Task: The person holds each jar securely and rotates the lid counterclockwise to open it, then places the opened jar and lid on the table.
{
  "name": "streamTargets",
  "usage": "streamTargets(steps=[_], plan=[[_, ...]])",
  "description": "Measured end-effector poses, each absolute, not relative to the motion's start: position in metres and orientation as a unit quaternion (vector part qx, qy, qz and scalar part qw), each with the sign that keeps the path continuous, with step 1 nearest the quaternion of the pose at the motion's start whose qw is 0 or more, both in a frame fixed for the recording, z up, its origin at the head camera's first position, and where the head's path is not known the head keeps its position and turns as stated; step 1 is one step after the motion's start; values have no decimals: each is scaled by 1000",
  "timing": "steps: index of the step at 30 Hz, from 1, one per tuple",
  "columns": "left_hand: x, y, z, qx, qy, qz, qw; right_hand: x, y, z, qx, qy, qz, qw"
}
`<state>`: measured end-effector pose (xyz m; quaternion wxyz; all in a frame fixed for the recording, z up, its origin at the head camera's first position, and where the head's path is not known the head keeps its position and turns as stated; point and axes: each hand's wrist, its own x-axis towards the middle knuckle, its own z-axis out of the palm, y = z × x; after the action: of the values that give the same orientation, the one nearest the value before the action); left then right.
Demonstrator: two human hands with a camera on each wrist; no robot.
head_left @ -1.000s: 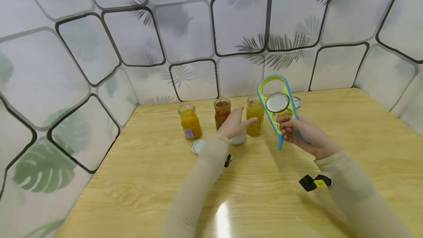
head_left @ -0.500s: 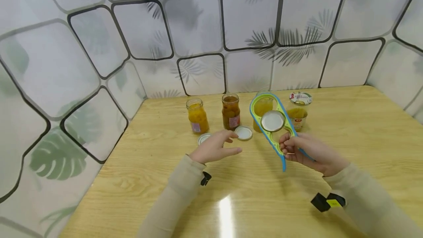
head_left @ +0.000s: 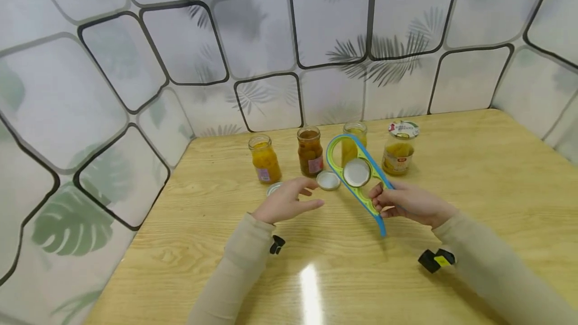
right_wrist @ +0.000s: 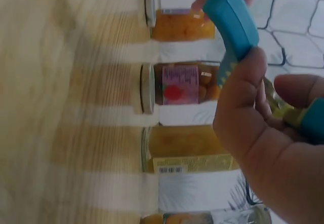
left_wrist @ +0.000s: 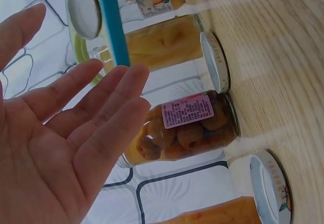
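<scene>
My right hand (head_left: pixel 408 203) grips the handles of a blue and green jar opener (head_left: pixel 376 165). A silver lid (head_left: pixel 356 172) sits in the opener's middle, held up in front of the yellow jar (head_left: pixel 355 128). My left hand (head_left: pixel 286 200) hovers palm inward with fingers loosely extended, holding nothing. Close to its fingertips a loose lid (head_left: pixel 328 180) lies before the brown fruit jar (head_left: pixel 310 157). Another lid (head_left: pixel 273 188), partly hidden by the left hand, lies before the orange fruit jar (head_left: pixel 266 164). Those three jars have bare mouths.
At the right end of the row stands a labelled jar (head_left: pixel 398 157) with a printed lid (head_left: pixel 403 128) at its top. The wooden table (head_left: pixel 198 245) meets a patterned wall (head_left: pixel 334 94) behind the jars.
My left hand has drawn back from near the jars toward me. The opener, with the lid in it, has come down and swung left in my right hand.
</scene>
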<state>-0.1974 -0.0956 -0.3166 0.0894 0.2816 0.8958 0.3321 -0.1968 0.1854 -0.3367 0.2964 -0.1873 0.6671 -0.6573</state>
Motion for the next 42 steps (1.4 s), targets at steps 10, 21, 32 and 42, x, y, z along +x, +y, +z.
streamTargets(steps=[10,21,32,42], plan=[[-199,-96,-316,288,893,335,89,-222,196,-346,-198,677,-612,357],[-201,-95,-314,292,893,327,100,-231,203,-352,-186,691,-587,379],[-201,-95,-318,299,894,317,104,-231,206,-355,-177,704,-574,380],[-202,-96,-323,304,892,315,109,-232,206,-357,-181,697,-577,386]])
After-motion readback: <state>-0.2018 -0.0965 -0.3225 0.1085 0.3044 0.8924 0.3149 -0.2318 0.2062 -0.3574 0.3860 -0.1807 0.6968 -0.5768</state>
